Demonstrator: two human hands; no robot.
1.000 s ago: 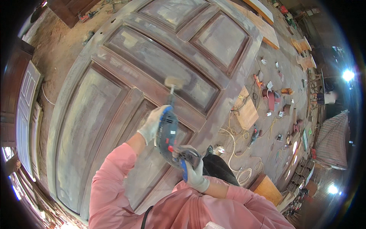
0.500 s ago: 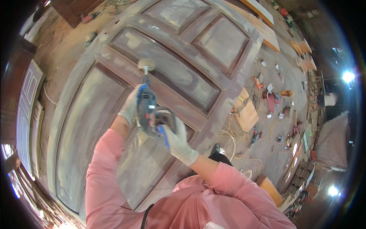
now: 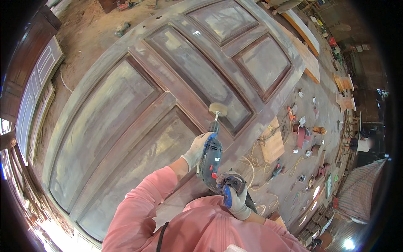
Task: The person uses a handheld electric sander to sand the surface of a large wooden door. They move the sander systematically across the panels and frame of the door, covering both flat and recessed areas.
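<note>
Both my hands hold a dark power drill (image 3: 211, 158) with a round tan sanding wheel (image 3: 218, 109) on its front. My left hand (image 3: 197, 148), in a white glove with blue on the finger side, is closed around the drill's front end. My right hand (image 3: 238, 204), gloved the same way, grips the rear handle, where something dark and bunched is wrapped. Beneath the drill lies a large panelled wooden door (image 3: 168, 90), brown with patchy grey-yellow areas. The wheel is over the lower right end of the long middle panel; whether it touches cannot be seen.
A wooden board (image 3: 272, 143), looped cables (image 3: 253, 164), a roll of reddish sandpaper (image 3: 301, 137) and another power tool (image 3: 276, 170) lie on the floor at right. More doors (image 3: 38, 90) lean at far left. Long planks (image 3: 303, 31) lie beyond the door's far right edge.
The drill and both hands have moved right and back toward my body. The sanding wheel has gone from the panel's left part to its right end. My view has shifted too.
</note>
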